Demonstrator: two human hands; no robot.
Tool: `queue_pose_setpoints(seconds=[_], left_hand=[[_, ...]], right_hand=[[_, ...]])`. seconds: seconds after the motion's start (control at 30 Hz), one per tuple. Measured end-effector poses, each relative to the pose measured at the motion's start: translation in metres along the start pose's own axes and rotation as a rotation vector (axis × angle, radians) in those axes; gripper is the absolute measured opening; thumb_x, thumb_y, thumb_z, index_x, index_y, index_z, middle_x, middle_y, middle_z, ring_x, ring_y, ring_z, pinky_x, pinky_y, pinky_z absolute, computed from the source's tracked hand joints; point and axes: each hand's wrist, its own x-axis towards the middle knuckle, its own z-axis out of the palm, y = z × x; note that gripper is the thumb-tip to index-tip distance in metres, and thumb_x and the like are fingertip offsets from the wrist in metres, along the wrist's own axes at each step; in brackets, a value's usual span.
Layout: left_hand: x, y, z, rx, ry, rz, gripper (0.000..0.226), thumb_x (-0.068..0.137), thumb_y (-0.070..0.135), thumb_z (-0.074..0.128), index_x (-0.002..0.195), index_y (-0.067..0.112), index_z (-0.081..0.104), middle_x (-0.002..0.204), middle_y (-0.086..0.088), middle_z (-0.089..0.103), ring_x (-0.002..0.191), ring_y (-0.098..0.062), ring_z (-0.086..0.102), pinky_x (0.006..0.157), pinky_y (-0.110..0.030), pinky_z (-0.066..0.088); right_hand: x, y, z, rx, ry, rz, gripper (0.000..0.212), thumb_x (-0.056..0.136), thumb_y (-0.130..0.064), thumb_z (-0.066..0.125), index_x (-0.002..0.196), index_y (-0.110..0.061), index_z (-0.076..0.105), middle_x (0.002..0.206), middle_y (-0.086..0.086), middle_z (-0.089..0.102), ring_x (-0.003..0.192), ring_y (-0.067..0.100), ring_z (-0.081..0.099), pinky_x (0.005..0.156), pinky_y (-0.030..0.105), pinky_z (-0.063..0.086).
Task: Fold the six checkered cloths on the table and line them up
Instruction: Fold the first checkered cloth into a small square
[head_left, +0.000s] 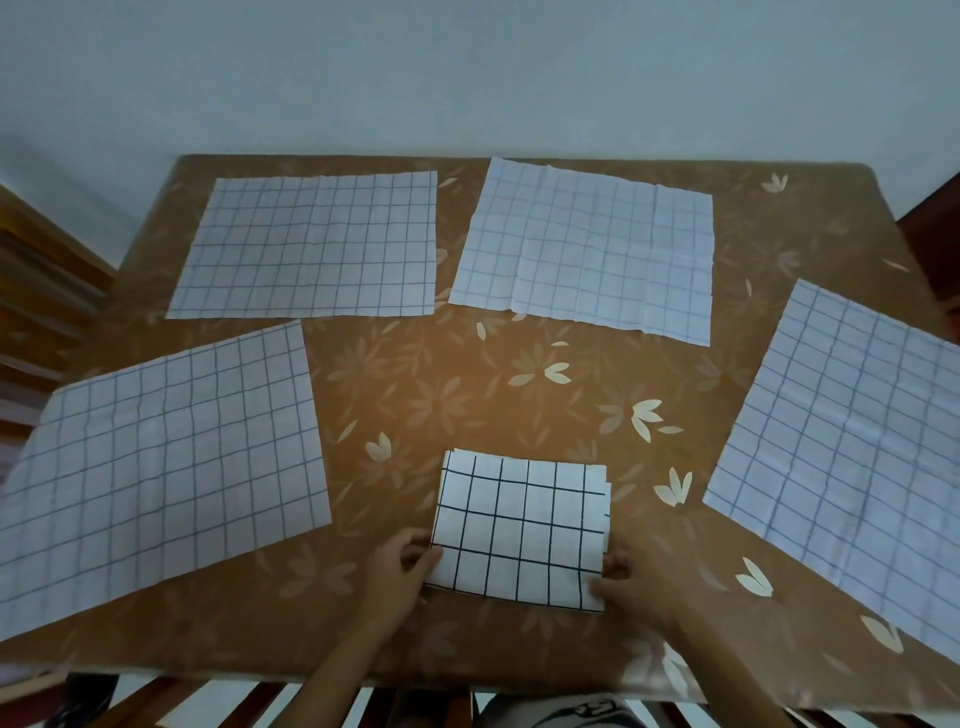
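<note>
A folded white cloth with a black grid (522, 530) lies near the table's front edge, its layers showing at the far right corner. My left hand (402, 564) pinches its near left edge. My right hand (623, 582) pinches its near right corner. Several unfolded checkered cloths lie flat around it: one at the far left (311, 244), one at the far right (587, 249), a large one at the near left (161, 462), and one at the right edge (852, 452).
The table (467, 384) wears a brown cloth with a pale leaf print. A wooden chair back (332, 701) shows below the front edge. Brown furniture (41, 291) stands at the left and a dark chair (935, 234) at the far right. A pale wall lies beyond.
</note>
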Motion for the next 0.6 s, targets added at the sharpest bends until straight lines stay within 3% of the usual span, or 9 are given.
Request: queue_pose_setpoints(seconds=[0.07,0.17,0.4,0.6], left_hand=[[0.004,-0.003,0.000,0.068,-0.009,0.056,0.014,0.090,0.027,0.070,0.103,0.029,0.067,0.092,0.006,0.074,0.089,-0.010,0.070,0.068,-0.028,0.058],[0.008,-0.007,-0.001,0.146,-0.013,0.096,0.013,0.090,0.033,0.070,0.101,0.036,0.065,0.093,0.011,0.073,0.091,-0.005,0.068,0.076,-0.027,0.056],[0.006,-0.002,0.000,0.241,0.001,0.130,0.005,0.092,0.036,0.067,0.091,0.031,0.068,0.085,0.011,0.072,0.082,-0.003,0.067,0.072,-0.025,0.055],[0.008,0.006,0.004,0.318,0.086,0.107,0.013,0.089,0.038,0.070,0.083,0.027,0.069,0.076,0.011,0.069,0.074,-0.004,0.065,0.065,-0.020,0.049]], right_hand=[[0.000,0.001,0.004,0.109,0.001,0.015,0.017,0.084,-0.020,0.075,0.100,-0.016,0.071,0.097,-0.003,0.070,0.083,0.003,0.062,0.057,0.007,0.041],[0.000,-0.003,0.008,0.232,0.031,0.045,0.023,0.092,-0.032,0.066,0.104,-0.014,0.071,0.100,-0.003,0.068,0.081,0.001,0.059,0.059,0.008,0.041],[0.004,-0.001,0.015,0.226,0.089,0.074,0.022,0.094,-0.031,0.062,0.101,-0.012,0.071,0.095,0.001,0.065,0.076,0.002,0.054,0.056,0.012,0.034],[0.011,0.009,0.021,0.183,0.179,0.084,0.022,0.089,-0.029,0.068,0.072,-0.017,0.065,0.075,-0.002,0.061,0.069,0.007,0.053,0.057,0.018,0.036]])
